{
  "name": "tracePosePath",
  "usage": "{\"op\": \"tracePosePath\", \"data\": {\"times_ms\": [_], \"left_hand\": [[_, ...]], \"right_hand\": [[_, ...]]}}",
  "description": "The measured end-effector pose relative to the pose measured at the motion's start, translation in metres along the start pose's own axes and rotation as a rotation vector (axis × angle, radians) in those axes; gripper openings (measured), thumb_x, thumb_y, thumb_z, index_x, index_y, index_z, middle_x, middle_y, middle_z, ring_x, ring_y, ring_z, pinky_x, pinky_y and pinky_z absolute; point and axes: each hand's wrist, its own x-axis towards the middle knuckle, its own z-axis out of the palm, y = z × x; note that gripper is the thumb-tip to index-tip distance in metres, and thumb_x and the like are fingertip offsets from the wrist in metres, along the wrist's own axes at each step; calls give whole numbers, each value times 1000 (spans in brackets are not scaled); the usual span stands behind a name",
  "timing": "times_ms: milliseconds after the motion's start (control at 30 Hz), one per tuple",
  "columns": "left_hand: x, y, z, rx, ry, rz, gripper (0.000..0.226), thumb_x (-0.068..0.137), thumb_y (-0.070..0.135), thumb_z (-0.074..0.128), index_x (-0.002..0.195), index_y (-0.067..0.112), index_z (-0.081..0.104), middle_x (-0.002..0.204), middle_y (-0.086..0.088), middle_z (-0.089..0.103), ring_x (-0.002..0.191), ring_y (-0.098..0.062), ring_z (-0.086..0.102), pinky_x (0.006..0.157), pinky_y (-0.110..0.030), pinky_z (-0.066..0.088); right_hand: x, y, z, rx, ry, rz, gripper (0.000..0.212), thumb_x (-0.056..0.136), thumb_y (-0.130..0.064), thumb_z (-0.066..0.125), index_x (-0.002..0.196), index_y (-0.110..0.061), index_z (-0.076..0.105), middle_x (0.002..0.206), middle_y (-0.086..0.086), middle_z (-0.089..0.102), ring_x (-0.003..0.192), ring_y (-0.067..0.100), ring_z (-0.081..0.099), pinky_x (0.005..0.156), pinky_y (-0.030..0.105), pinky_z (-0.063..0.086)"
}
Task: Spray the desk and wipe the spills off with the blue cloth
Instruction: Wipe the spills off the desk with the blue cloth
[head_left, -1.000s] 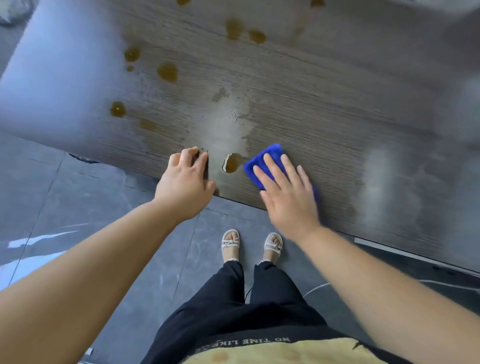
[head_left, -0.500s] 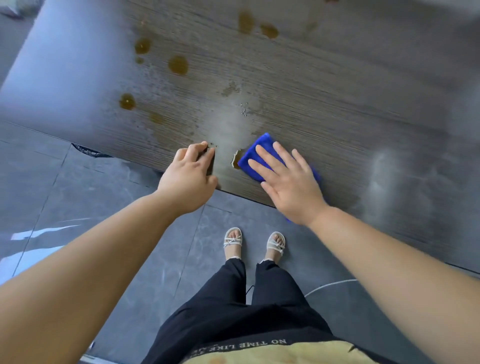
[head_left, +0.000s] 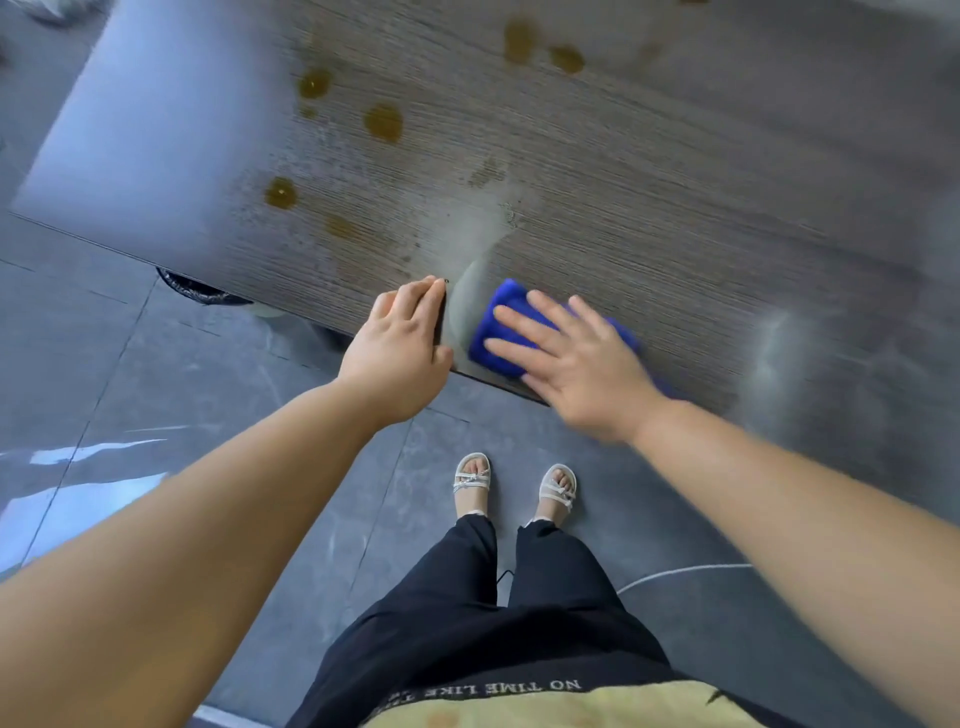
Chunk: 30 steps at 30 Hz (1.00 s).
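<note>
The blue cloth (head_left: 506, 322) has slid left along the near edge of the worktop (head_left: 675, 182), closer to the left hand (head_left: 397, 345). The brown puddle that sat between the two hands a second ago is gone. A pale wet smear (head_left: 467, 291) curves there instead.

At the far left is the grey tiled floor (head_left: 156, 364), with a bright reflection on it. A dark round rim (head_left: 197, 291) pokes out from under the worktop's edge; what it is, I cannot tell. On the left part of the wood-grain top several brown spills (head_left: 383, 123) are unwiped: one near the glare, one lower down and fainter blots below them. Two more sit towards the far side.

The left hand rests on the near edge, its fingers (head_left: 415, 299) loosely bent on the surface and grasping nothing. Just to its right, past the smear, the folded cloth lies flat at the edge. The right hand (head_left: 582, 364) is spread over it, fingers straight and pressing down rather than clutching. The cloth's left end sticks out beyond the fingertips. The hand is a little blurred.

Further right a pale streak (head_left: 774, 353) marks the worktop. Below, the person stands in white sandals (head_left: 471, 475) and dark trousers (head_left: 519, 597).
</note>
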Motion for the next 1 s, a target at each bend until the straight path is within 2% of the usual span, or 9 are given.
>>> {"op": "tracePosePath", "data": {"times_ms": [67, 200, 433, 500, 633, 700, 767, 867, 1000], "left_hand": [[0, -1, 0, 1, -13, -1, 61, 93, 21, 38, 149, 11, 15, 155, -3, 17, 138, -26, 16, 112, -28, 13], [0, -1, 0, 10, -4, 11, 60, 93, 21, 38, 148, 12, 15, 155, -2, 15, 138, -25, 15, 112, -28, 12], [0, -1, -2, -19, -11, -5, 59, 91, 25, 35, 147, 13, 21, 154, -4, 20, 137, -27, 20, 112, -28, 15], [1, 1, -3, -27, -15, -10, 56, 93, 21, 38, 147, 13, 23, 153, -3, 21, 136, -27, 21, 112, -29, 16], [7, 4, -10, -97, 43, -85, 49, 94, 20, 37, 142, 16, 34, 146, -3, 34, 131, -25, 30, 108, -30, 22], [12, 6, -12, -160, 92, -148, 46, 93, 17, 37, 138, 16, 41, 140, -5, 42, 127, -24, 36, 105, -30, 28], [16, 8, -13, -222, 151, -197, 43, 91, 15, 39, 134, 15, 48, 134, -7, 48, 124, -24, 42, 101, -30, 33], [19, 17, -16, -242, 166, -230, 43, 91, 17, 40, 133, 17, 49, 134, -4, 48, 124, -23, 42, 99, -31, 35], [26, 31, -19, -165, 110, -160, 42, 92, 18, 40, 134, 20, 46, 137, -2, 44, 127, -24, 36, 102, -32, 32]], "right_hand": [[-3, 37, -7, -40, 10, 95, 46, 91, -32, 37, 137, -32, 42, 147, -1, 41, 134, 30, 39, 106, 53, 27], [40, 21, -6, 31, 87, 700, 49, 93, -33, 35, 141, -26, 42, 153, 0, 31, 140, 32, 26, 109, 55, 20], [-3, 21, -4, 10, -42, -103, 42, 93, -32, 37, 135, -32, 44, 146, -2, 42, 135, 27, 34, 108, 48, 22], [-1, 63, -11, -26, -35, 35, 44, 94, -34, 34, 137, -32, 41, 148, -2, 39, 137, 27, 31, 108, 53, 24], [48, 49, -11, 47, 90, 783, 47, 96, -34, 36, 143, -30, 37, 154, -3, 26, 142, 28, 21, 111, 53, 17], [59, 5, -3, 28, 159, 669, 48, 92, -35, 37, 138, -26, 46, 150, 1, 37, 137, 33, 32, 106, 56, 26], [41, -21, 4, 25, 97, 282, 47, 90, -34, 36, 134, -26, 51, 145, 1, 44, 132, 34, 41, 104, 56, 31], [22, 22, -5, 49, -13, -94, 43, 91, -33, 38, 134, -32, 47, 144, -2, 45, 131, 29, 43, 107, 49, 23], [45, 111, -21, 3, 24, 387, 48, 95, -35, 29, 141, -29, 39, 152, -1, 33, 139, 29, 29, 109, 53, 24]]}}
